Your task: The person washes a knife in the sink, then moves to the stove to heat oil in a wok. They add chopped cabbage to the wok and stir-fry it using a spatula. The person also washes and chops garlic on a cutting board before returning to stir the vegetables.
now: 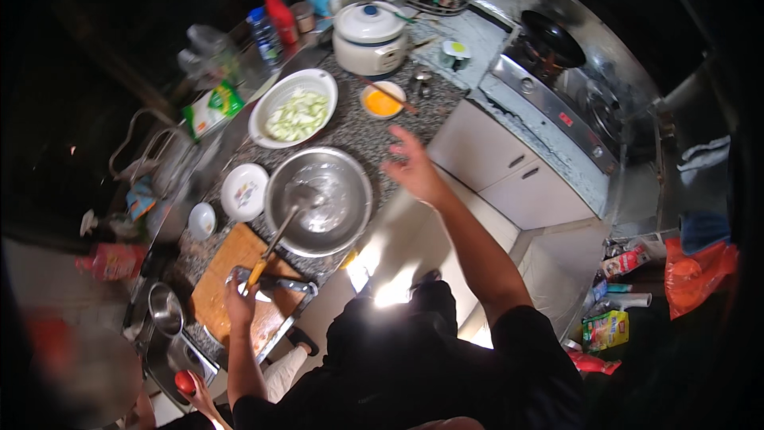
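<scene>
Currently an orange-handled ladle (282,227) is held by the left hand (239,302) in the steel bowl (318,201); right hand (414,167) open, empty, raised. Bowl unsteadied near the surface (354,131) edge: tipping risk.

Left hand (239,296) gripping ladle (278,235)

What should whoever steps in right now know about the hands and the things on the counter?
Left hand: gripping the orange handle of a ladle whose scoop sits in the steel bowl, above the cutting board.
Right hand: open, empty, in the air near the small bowl of yellow liquid.
White bowl: holds pale green slices.
White pot: lid on.
Wok: on the stove; contents cannot be seen.
</scene>
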Motion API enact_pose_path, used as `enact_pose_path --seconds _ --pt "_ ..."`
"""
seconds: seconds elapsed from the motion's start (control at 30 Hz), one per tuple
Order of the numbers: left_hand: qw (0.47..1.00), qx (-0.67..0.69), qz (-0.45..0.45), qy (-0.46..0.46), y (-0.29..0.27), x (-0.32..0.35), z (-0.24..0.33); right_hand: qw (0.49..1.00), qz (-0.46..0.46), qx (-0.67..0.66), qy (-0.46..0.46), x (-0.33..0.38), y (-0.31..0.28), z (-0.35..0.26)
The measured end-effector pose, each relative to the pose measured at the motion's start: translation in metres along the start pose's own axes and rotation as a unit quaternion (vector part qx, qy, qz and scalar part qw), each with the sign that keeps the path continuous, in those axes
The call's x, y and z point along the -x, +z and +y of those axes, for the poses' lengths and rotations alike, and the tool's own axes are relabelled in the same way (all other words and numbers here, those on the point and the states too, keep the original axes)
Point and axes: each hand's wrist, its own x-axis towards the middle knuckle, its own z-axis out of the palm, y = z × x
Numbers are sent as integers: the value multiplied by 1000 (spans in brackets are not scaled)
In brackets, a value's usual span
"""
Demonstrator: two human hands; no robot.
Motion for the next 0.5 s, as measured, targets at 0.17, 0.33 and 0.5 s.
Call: enact_pose_path --seconds 0.17,0.33,0.5 --pt "977 -85 197 8 -2 3 70 955 -235 -36 176 16 -76 60" --pt "942 192 257 98 82 -16 257 963 -82 114 232 87 -209 163" --pt "928 268 -94 241 178 -10 464 918 164 -84 352 134 -402 135"
